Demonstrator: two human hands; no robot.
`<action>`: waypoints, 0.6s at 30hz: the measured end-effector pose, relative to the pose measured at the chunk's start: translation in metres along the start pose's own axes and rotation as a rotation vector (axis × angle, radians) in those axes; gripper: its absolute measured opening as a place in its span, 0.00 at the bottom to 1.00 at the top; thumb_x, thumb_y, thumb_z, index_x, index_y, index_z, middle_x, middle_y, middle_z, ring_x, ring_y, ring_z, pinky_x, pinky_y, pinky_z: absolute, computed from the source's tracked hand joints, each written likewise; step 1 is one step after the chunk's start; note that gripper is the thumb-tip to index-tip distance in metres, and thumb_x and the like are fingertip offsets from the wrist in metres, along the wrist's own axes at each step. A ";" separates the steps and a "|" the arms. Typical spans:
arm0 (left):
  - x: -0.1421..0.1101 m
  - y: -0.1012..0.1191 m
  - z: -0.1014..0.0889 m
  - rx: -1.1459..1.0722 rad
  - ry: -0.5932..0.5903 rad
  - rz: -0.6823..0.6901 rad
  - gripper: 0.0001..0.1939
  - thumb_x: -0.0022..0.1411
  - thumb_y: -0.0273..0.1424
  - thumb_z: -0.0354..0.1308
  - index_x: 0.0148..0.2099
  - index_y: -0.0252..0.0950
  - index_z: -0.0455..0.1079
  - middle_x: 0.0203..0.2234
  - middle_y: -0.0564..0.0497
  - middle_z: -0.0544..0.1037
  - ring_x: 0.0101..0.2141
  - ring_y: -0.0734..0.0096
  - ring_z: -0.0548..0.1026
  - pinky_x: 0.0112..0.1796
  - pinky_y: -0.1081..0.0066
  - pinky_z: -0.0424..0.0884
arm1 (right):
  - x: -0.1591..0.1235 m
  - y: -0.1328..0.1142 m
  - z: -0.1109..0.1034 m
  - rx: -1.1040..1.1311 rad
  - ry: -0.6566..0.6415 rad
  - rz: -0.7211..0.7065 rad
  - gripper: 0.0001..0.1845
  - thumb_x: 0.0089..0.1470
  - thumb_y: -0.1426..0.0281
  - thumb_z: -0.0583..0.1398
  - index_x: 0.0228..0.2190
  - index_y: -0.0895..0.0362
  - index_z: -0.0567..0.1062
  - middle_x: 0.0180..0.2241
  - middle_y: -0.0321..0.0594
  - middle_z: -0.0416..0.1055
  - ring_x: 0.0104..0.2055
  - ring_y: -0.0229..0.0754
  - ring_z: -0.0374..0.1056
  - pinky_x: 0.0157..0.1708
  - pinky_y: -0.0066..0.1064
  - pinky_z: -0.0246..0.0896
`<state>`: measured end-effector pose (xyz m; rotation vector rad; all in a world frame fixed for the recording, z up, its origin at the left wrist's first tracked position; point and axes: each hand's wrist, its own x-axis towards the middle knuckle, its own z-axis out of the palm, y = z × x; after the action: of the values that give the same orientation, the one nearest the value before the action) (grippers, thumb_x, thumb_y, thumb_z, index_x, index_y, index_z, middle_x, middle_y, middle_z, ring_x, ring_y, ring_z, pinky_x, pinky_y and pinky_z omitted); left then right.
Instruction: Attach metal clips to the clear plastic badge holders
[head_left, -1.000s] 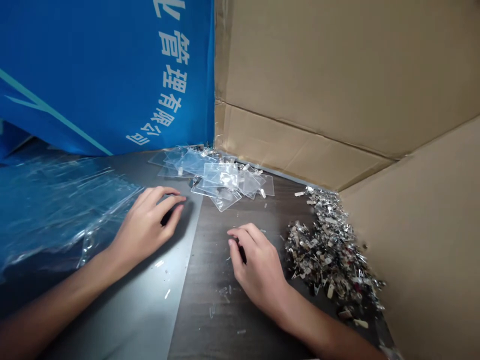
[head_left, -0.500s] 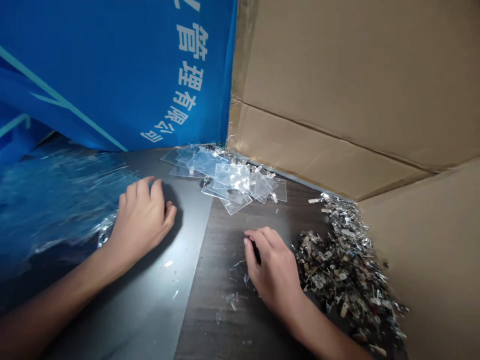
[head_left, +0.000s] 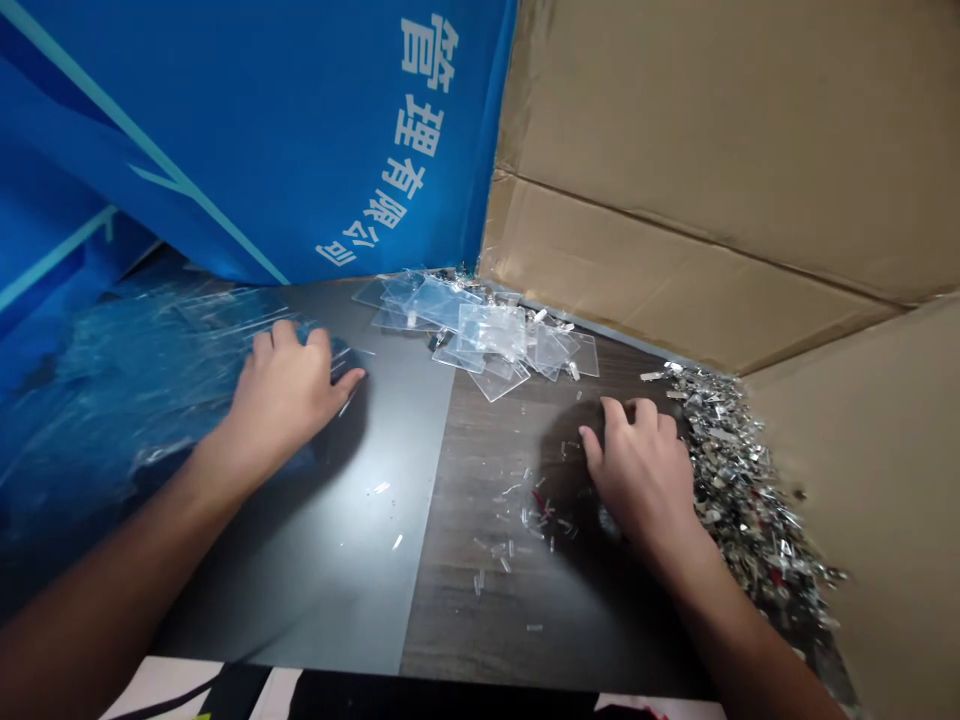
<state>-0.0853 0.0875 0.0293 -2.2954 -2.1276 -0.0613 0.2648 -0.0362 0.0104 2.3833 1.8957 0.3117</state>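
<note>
My left hand [head_left: 281,390] is palm down over a heap of clear plastic sleeves [head_left: 172,350] on the left, its thumb apart from the fingers. A transparent edge shows under that hand; the fingertips partly hide any contact. My right hand [head_left: 645,465] hovers low over the dark wood-patterned surface with fingers curved and apart, nothing visible in them. Just right of it spreads a pile of small metal clips with clear straps [head_left: 739,470]. Several clear card holders with clips [head_left: 491,335] lie overlapping at the back, between both hands.
Small clear plastic scraps [head_left: 506,555] and a red bit [head_left: 538,500] are scattered on the wood-patterned tabletop [head_left: 465,620]. A grey strip [head_left: 337,590] covers its left part. A blue printed panel [head_left: 300,120] and cardboard walls [head_left: 675,120] bound the back and right.
My view has shifted left and back, showing the table's front edge. My left hand has moved onto the sleeves with its thumb spreading. My right hand has shifted right toward the clips, fingers opening; more scraps show.
</note>
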 end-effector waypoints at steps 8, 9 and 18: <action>0.002 0.001 -0.013 0.077 -0.086 0.057 0.14 0.73 0.39 0.56 0.43 0.32 0.76 0.43 0.30 0.82 0.44 0.36 0.84 0.45 0.47 0.80 | 0.010 0.006 -0.005 0.010 -0.124 -0.004 0.14 0.69 0.79 0.58 0.49 0.59 0.82 0.47 0.56 0.82 0.47 0.59 0.80 0.40 0.41 0.67; 0.002 0.003 -0.014 0.078 -0.094 0.057 0.14 0.73 0.36 0.54 0.39 0.33 0.75 0.41 0.30 0.82 0.43 0.36 0.84 0.46 0.47 0.79 | 0.012 0.007 -0.006 0.017 -0.132 -0.005 0.16 0.68 0.80 0.58 0.49 0.59 0.83 0.48 0.55 0.83 0.47 0.59 0.81 0.40 0.41 0.67; -0.008 0.010 -0.036 -0.004 0.203 -0.066 0.20 0.78 0.34 0.45 0.48 0.29 0.78 0.46 0.31 0.84 0.49 0.39 0.84 0.52 0.46 0.79 | 0.019 0.018 -0.007 0.057 -0.090 0.048 0.19 0.65 0.80 0.59 0.52 0.57 0.85 0.48 0.54 0.85 0.47 0.57 0.81 0.38 0.38 0.67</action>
<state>-0.0768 0.0772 0.0654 -2.1178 -2.1011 -0.2854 0.2848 -0.0222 0.0225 2.4373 1.8358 0.1523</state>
